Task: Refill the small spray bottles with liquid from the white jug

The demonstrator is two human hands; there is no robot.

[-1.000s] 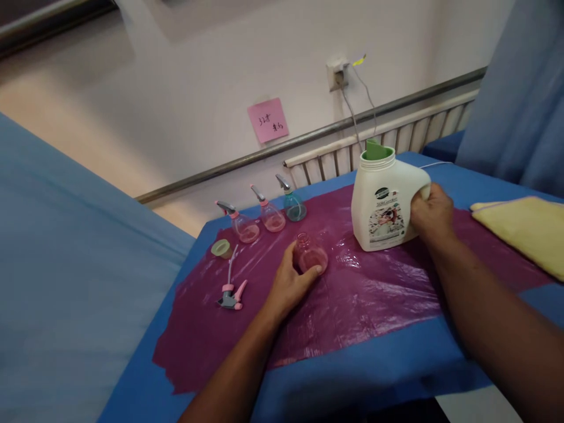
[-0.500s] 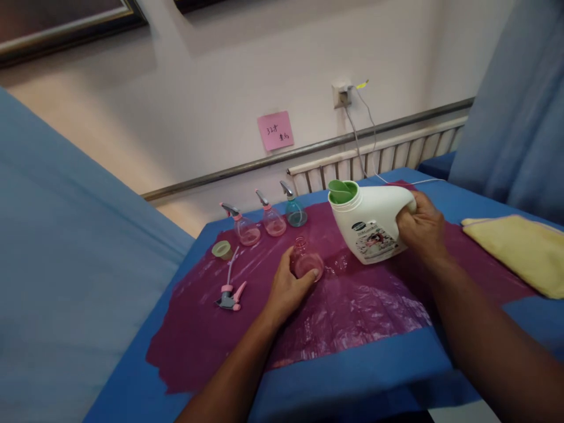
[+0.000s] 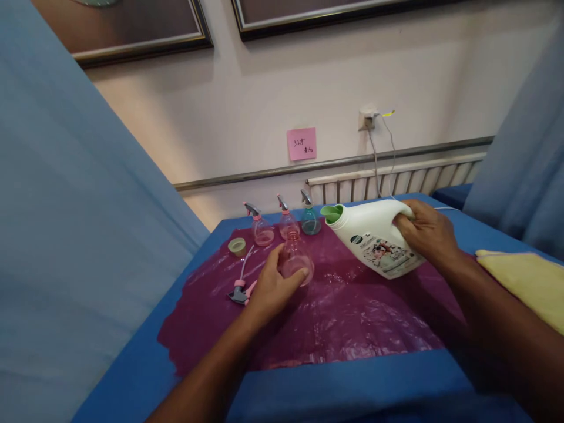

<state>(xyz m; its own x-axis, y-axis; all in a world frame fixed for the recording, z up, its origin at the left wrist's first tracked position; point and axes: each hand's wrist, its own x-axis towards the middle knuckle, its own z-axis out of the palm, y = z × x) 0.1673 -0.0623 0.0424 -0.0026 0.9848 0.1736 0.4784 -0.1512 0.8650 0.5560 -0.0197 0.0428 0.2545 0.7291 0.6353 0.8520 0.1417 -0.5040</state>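
Observation:
My left hand (image 3: 278, 283) is wrapped round a clear pink spray bottle without its top (image 3: 298, 262). My right hand (image 3: 427, 229) grips the handle of a white detergent jug (image 3: 379, 244), tilted to the left. The jug's green pouring spout (image 3: 331, 213) is to the right of and above the bottle's open neck, apart from it. A grey and pink spray head (image 3: 239, 292) with its tube lies left of my left hand, partly covered by it. Behind stand two pink spray bottles (image 3: 263, 234) and a teal spray bottle (image 3: 311, 222), all with trigger tops.
A green cap (image 3: 237, 247) sits on the purple plastic sheet (image 3: 211, 329), which covers part of the blue table (image 3: 343, 388). A yellow cloth (image 3: 524, 282) lies at the right. Blue curtains (image 3: 88, 247) hang on both sides; a radiator (image 3: 352, 183) runs along the wall.
The jug has tipped further left, its spout now nearer the bottle in my left hand. That bottle looks lifted slightly. The camera view has shifted, showing more of the wall.

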